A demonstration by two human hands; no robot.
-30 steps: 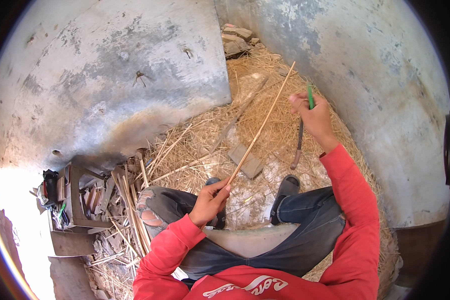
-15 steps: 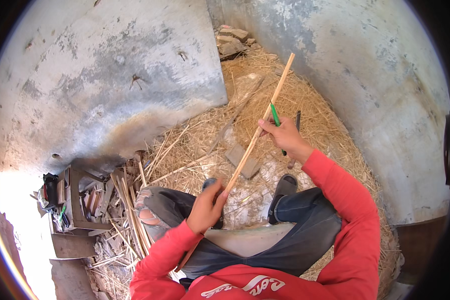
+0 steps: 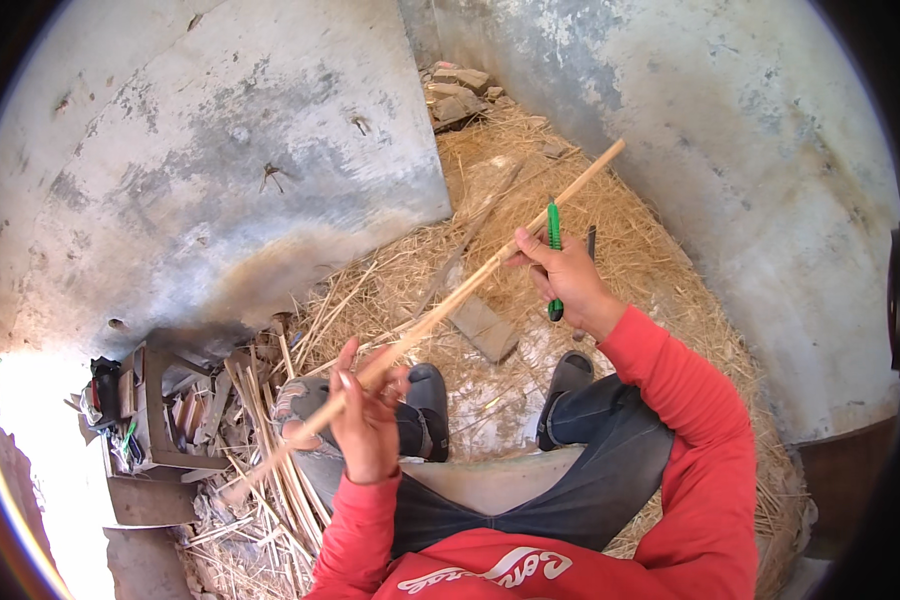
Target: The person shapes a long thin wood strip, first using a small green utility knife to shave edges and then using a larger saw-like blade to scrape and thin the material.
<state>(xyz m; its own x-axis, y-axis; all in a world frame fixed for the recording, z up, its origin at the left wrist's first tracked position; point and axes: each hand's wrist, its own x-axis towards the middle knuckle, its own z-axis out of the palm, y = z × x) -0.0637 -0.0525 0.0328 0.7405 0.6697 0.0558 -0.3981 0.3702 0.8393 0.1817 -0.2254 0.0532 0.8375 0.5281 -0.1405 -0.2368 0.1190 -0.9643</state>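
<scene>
A long, pale wooden stick [image 3: 448, 305] slants in front of me, its far end up to the right and its near end low on the left. My right hand [image 3: 576, 285] pinches the stick between thumb and fingers. That same hand also keeps a green utility knife [image 3: 554, 240] upright against its palm, with the short blade tip pointing away. Farther down the stick, my left hand [image 3: 370, 430] is loosely closed around it, fingers partly spread and slightly blurred. The near end of the stick is smeared by motion.
Straw [image 3: 610, 230] covers the floor, with a flat brick [image 3: 484, 328] in front of my feet. Wooden strips [image 3: 270, 440] lie at my left by a wooden frame [image 3: 150, 400] holding offcuts. Bare grey walls [image 3: 750, 180] rise around. A dark tool [image 3: 591, 242] stands behind my right hand.
The stick has tilted flatter and slid down to the left through my hands. My left hand has moved left and turned, palm upward. The knife has turned more upright in my right hand.
</scene>
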